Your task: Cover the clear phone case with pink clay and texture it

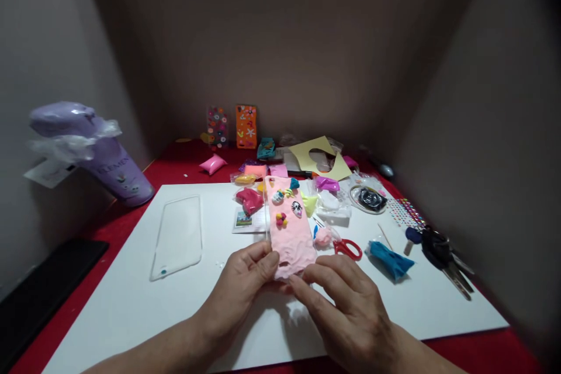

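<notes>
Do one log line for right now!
left hand: holding pink case | right hand: touching its near end | red-handled scissors: beyond right hand | clear case: on the left

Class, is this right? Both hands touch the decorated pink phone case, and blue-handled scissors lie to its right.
The colour is wrong: the head view shows red-handled scissors. They lie right of the pink phone case, which the left hand and right hand touch.

Ph. case [293,239] is lt. pink, scissor handles [337,248] red.
</notes>
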`<state>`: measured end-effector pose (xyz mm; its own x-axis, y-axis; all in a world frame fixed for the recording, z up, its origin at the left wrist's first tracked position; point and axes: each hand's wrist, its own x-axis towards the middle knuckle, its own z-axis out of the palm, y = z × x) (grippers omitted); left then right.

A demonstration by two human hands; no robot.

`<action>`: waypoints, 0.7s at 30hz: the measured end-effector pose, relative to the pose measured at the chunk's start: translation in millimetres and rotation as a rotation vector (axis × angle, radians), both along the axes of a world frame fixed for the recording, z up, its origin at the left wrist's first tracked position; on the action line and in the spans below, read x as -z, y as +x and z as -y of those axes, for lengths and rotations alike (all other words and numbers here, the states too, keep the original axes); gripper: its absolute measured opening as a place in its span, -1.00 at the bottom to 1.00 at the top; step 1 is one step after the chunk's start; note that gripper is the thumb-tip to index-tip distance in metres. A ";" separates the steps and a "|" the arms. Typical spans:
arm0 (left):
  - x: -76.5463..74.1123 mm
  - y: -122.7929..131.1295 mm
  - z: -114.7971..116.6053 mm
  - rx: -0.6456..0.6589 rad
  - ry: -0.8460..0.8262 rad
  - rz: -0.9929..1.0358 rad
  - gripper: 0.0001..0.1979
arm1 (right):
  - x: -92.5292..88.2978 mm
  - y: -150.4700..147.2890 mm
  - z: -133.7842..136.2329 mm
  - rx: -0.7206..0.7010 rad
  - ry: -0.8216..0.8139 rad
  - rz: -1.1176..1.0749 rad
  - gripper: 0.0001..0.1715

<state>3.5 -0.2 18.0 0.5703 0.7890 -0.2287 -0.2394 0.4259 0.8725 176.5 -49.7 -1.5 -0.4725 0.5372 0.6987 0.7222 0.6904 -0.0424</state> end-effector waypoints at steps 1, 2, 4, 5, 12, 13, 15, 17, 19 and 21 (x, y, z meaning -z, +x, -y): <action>0.6 -0.6 0.0 0.005 0.002 -0.013 -0.78 | 0.3 -0.3 -0.8 0.001 -0.012 0.009 -0.64; 1.3 -1.2 -0.1 0.009 0.004 -0.027 -0.77 | 0.8 -0.6 -1.6 0.001 -0.024 0.017 -0.64; 2.5 -2.2 -0.2 0.013 0.014 -0.065 -0.76 | 2.3 -0.9 -3.3 -0.001 -0.037 0.030 -0.65; 3.0 -2.6 -0.3 0.012 0.022 -0.087 -0.75 | 3.1 -1.1 -4.1 0.000 -0.037 0.033 -0.65; 4.0 -3.3 -1.9 0.014 0.129 -0.147 -0.74 | -1.8 -3.7 -9.0 -0.019 -0.038 -0.009 -0.69; 4.1 -3.2 -2.1 0.017 0.125 -0.145 -0.75 | -3.2 -4.0 -9.5 -0.025 -0.037 -0.018 -0.71; 4.4 -2.8 -2.3 0.012 0.103 -0.130 -0.75 | -4.0 -4.9 -10.0 -0.040 -0.015 -0.034 -0.72; 4.3 -2.5 -1.7 0.005 0.071 -0.108 -0.75 | -2.0 -5.9 -9.8 -0.047 0.010 -0.034 -0.70; 3.4 -2.4 -0.9 0.007 0.052 -0.098 -0.74 | 1.3 -6.3 -8.5 -0.040 0.008 -0.018 -0.68; 1.8 -2.8 -0.5 -0.002 0.043 -0.100 -0.72 | 3.1 -4.5 -6.3 -0.030 0.008 -0.017 -0.69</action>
<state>0.8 0.3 16.2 0.5449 0.8002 -0.2506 -0.1512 0.3877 0.9093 172.0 -43.3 -4.7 -0.4763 0.5172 0.7111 0.7005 0.7120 -0.0486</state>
